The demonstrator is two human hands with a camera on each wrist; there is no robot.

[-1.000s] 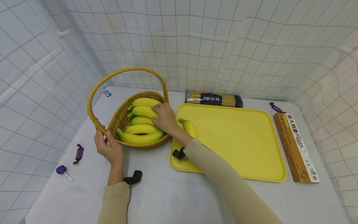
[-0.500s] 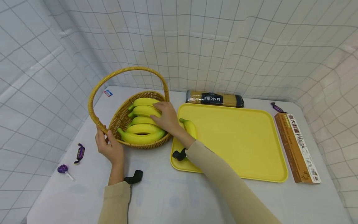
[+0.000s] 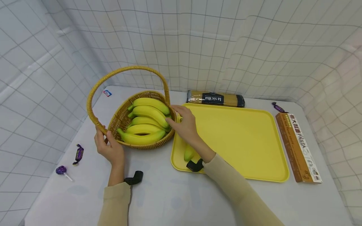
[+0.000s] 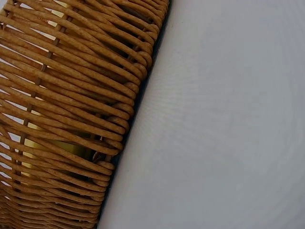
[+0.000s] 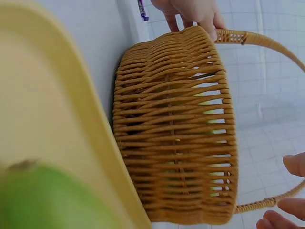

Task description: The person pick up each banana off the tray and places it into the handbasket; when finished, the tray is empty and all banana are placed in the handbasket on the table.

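Note:
A wicker basket (image 3: 155, 145) holds several yellow bananas (image 3: 147, 110) lying side by side. At its left edge my left hand (image 3: 110, 150) grips the rim by the foot of the tall handle (image 3: 90, 103). My right hand (image 3: 187, 125) is over the basket's right rim, thumb near the banana ends, fingers loosely spread with nothing between them. The right wrist view shows the thumb (image 5: 295, 164) and fingertips well apart beside the handle's other foot. Below the right forearm, another banana (image 3: 189, 153) lies on a yellow tray (image 3: 240, 141), partly covered by the arm.
Behind the tray lies a pasta packet (image 3: 216, 99); along its right side, a pasta box (image 3: 299, 149). Wrapped candies (image 3: 79, 154) and a lollipop (image 3: 61, 170) lie left of the basket, with another candy (image 3: 278, 107) at back right. Gridded white cloth surrounds the table.
My right hand has drawn back rightward from the bananas to the basket's right rim, uncovering their right ends. The left hand keeps its grip on the basket.

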